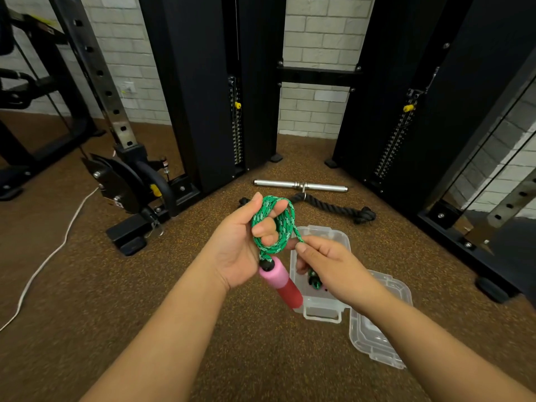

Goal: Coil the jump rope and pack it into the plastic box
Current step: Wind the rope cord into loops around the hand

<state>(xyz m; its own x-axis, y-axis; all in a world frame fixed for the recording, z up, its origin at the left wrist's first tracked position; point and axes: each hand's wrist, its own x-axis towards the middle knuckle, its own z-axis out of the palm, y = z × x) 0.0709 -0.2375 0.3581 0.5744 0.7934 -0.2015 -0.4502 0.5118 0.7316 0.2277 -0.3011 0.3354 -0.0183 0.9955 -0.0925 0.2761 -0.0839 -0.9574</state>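
Jump rope [274, 224] coiled in left hand [240, 245]; no readable writing.

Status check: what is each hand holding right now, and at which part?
Left hand holds the green rope's coils, looped round its fingers, pink handle hanging below. Right hand pinches the rope's free strand.

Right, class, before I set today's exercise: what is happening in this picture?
A person is winding a green jump rope into loops around the fingers of the left hand, with a pink and red handle hanging below it. The right hand pinches the loose strand beside the coil. The clear plastic box lies open on the brown floor under the hands, its lid beside it. The rope is not yet in the box.
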